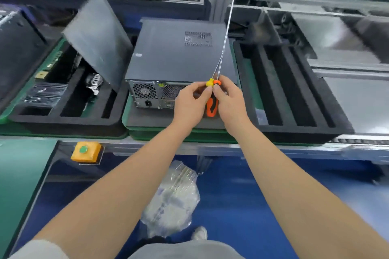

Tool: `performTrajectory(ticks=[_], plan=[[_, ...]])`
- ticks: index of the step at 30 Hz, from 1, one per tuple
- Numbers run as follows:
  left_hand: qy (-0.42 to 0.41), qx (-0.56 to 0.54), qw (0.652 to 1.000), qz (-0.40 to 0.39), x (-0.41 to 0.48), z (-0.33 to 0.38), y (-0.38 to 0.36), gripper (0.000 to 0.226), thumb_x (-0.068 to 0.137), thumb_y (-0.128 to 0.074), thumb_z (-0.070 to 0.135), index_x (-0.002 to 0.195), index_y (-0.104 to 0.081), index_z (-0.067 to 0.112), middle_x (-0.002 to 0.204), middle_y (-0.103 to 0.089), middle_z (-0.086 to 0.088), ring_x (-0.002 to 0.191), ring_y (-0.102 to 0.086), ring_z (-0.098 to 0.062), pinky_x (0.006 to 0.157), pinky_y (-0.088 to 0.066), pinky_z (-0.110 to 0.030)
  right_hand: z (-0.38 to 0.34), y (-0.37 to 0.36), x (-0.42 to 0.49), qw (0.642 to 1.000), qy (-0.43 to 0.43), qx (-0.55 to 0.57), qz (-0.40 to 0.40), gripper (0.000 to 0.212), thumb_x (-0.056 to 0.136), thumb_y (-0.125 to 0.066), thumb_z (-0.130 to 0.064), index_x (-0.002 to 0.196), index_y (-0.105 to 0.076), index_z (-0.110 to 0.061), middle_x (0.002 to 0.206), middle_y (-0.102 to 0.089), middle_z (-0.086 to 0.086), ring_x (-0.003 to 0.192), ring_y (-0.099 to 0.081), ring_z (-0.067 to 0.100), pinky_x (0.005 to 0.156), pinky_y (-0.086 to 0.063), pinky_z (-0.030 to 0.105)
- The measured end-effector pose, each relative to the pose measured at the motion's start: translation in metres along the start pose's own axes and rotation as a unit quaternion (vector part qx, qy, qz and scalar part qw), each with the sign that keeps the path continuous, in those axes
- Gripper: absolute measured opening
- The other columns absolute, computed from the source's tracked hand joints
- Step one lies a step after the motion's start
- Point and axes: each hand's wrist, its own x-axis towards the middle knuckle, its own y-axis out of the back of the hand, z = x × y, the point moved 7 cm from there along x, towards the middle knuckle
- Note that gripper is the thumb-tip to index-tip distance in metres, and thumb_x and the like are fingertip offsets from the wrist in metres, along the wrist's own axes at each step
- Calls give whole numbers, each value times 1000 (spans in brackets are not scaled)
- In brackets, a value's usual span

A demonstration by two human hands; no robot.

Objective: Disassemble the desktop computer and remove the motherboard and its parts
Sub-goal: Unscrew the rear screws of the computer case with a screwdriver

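Note:
A dark grey desktop computer case [176, 52] lies on its side on a green-edged pallet, its rear panel with fan grilles [145, 91] facing me. Both of my hands meet in front of that rear panel. My left hand [190, 104] pinches a small yellow-handled screwdriver [209, 82]. My right hand [228, 101] grips an orange-and-black-handled screwdriver [211, 107]. Both long thin metal shafts [226, 33] rise up over the case lid. The case lid is closed, so the motherboard is hidden.
A black foam tray [63, 118] at left holds parts, with a loose grey side panel [99, 38] leaning in it. Another slotted black foam tray [294, 94] lies at right. A yellow box with a green button [86, 151] sits on the bench edge. A plastic bag [174, 197] lies on the blue floor.

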Motion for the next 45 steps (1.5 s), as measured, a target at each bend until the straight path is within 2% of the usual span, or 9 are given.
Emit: performTrajectory(ticks=[4,11,17,21,26,30,33,40,45], plan=[[17,11,997,-70,17,8,-47,23,101,-58,29,116,-75,34,102,-76,12,98,-70,-11,92,-58,-40,5,42,9,999,-6,-6,48,26,106,-51,-17,126,-67,-22,111,-73,-4,108,-68,13,100,-56,46],[60,-13,983,-174,28,-6,-117,31,99,-60,15,121,-75,31,99,-78,6,98,-74,-21,90,-61,-50,37,102,18,986,-69,-26,150,25,103,-57,-21,127,-63,-26,114,-71,-5,106,-69,15,96,-57,47],[172,-18,982,-73,26,-53,-154,30,89,-74,8,115,-79,22,100,-78,8,97,-74,-14,94,-60,-40,93,131,36,976,-157,-20,152,18,99,-61,-18,106,-66,-34,101,-75,-6,98,-72,16,93,-58,48],[249,-21,968,7,30,-85,-169,28,85,-80,7,109,-81,21,92,-78,9,90,-74,-10,90,-62,-37,140,132,56,968,-226,-27,101,18,99,-61,-16,113,-68,-25,103,-73,-2,101,-70,19,93,-58,45],[263,11,956,132,39,-104,-172,29,84,-79,6,111,-81,18,97,-79,5,89,-73,-7,89,-62,-36,177,130,83,965,-250,-65,47,18,98,-64,-17,115,-69,-20,99,-70,-5,86,-65,9,66,-47,22],[236,87,951,182,39,-109,-168,19,86,-80,13,104,-83,20,90,-78,11,80,-68,-1,71,-44,-2,189,124,97,965,-238,-107,6,13,94,-70,-25,106,-68,-28,94,-71,-7,85,-66,9,61,-44,19],[228,106,950,186,38,-108,-171,12,86,-79,15,96,-83,21,71,-65,23,63,-58,14,59,-39,3,186,120,104,970,-191,-151,-2,17,89,-77,-30,105,-70,-29,88,-70,-9,80,-63,4,61,-43,17],[277,96,932,215,31,-105,-158,12,81,-83,16,80,-74,23,76,-71,13,74,-68,-7,57,-39,-8,183,119,106,972,-158,-175,0,21,86,-81,-29,102,-68,-23,80,-67,-7,76,-62,3,60,-42,16],[318,26,926,202,23,-105,-155,15,79,-85,16,83,-70,19,87,-72,2,84,-73,-22,77,-60,-38,179,116,100,974,-159,-157,25,20,92,-73,-35,103,-67,-20,92,-68,-3,87,-64,11,69,-48,23]])
